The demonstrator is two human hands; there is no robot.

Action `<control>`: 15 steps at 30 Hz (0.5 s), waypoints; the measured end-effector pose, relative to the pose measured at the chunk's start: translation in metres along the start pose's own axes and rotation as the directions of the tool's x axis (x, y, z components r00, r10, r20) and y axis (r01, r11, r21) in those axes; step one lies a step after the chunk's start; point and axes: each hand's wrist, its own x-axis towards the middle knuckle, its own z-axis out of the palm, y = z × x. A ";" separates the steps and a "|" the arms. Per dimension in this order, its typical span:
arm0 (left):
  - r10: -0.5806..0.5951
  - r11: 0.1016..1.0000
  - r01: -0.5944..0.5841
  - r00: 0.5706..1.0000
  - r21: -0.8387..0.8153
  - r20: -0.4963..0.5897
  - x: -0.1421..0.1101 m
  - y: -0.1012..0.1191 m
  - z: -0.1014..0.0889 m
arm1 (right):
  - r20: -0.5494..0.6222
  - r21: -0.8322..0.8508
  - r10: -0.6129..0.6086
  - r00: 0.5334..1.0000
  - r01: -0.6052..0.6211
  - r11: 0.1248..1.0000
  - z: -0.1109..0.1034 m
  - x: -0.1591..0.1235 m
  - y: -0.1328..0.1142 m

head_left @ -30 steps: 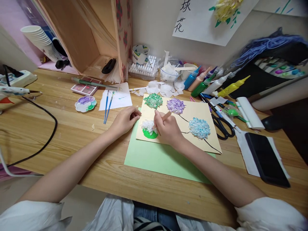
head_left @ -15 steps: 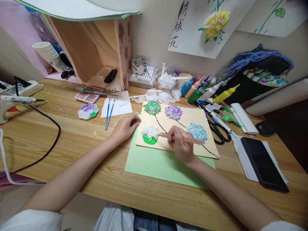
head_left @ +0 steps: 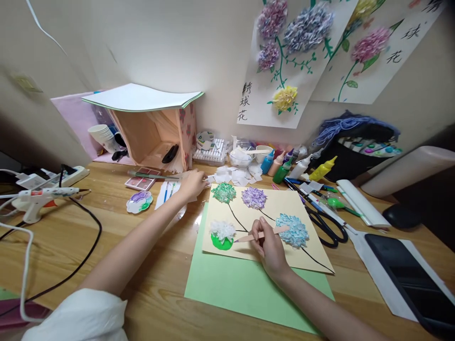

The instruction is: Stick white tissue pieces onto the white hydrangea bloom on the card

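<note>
My right hand (head_left: 268,246) is closed around a thin wooden stick (head_left: 280,230), whose pointed end lies beside a patch of green paint (head_left: 222,242). White paper petals (head_left: 223,230) cover the upper part of that patch. Green (head_left: 223,192), purple (head_left: 254,197) and blue (head_left: 292,230) paper-scrap flower heads stand on the same cream card (head_left: 284,258), joined by black stem lines. Beyond its top left corner, my left hand (head_left: 194,184) reaches to the edge of the white paper scraps (head_left: 236,175). Its fingers are bent and slightly apart, with nothing visible in them.
A green sheet (head_left: 249,293) lies under the card. To the right are black-handled scissors (head_left: 329,229) and a phone (head_left: 401,274). Paint bottles (head_left: 282,172) stand behind. A glue gun (head_left: 39,199) with cables and a paint palette (head_left: 139,202) are at left.
My left hand has moved from the card's left edge up to the paper scraps. The stick has shifted slightly away from the white petals. The camera view has tilted upward.
</note>
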 end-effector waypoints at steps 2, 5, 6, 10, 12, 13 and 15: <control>-0.019 1.000 0.019 1.000 0.013 -0.001 0.012 0.001 0.006 | -0.001 0.003 0.002 1.000 -0.002 1.000 0.000 -0.001 0.000; -0.049 0.999 0.049 0.999 0.018 -0.007 0.020 0.003 0.014 | 0.007 0.010 0.002 1.000 -0.002 1.000 0.001 -0.001 0.000; -0.055 0.998 0.055 0.998 0.013 -0.007 0.021 0.003 0.015 | 0.010 0.012 0.000 1.000 0.000 1.000 0.001 -0.001 0.000; -0.076 0.997 0.076 0.997 -0.029 -0.015 0.022 0.003 0.020 | 0.021 0.021 -0.011 1.000 0.011 1.000 0.001 0.001 0.001; -0.085 0.995 0.083 0.996 -0.061 -0.028 0.022 0.002 0.021 | 0.021 0.023 -0.018 1.000 0.017 1.000 0.001 0.001 0.001; -0.088 0.993 0.084 0.995 -0.081 -0.038 0.022 0.001 0.020 | 0.021 0.022 -0.018 1.000 0.017 1.000 0.001 0.001 0.001; -0.089 0.989 0.079 0.993 -0.128 -0.074 0.021 0.000 0.017 | 0.019 0.021 -0.015 1.000 0.015 1.000 0.001 0.000 -0.001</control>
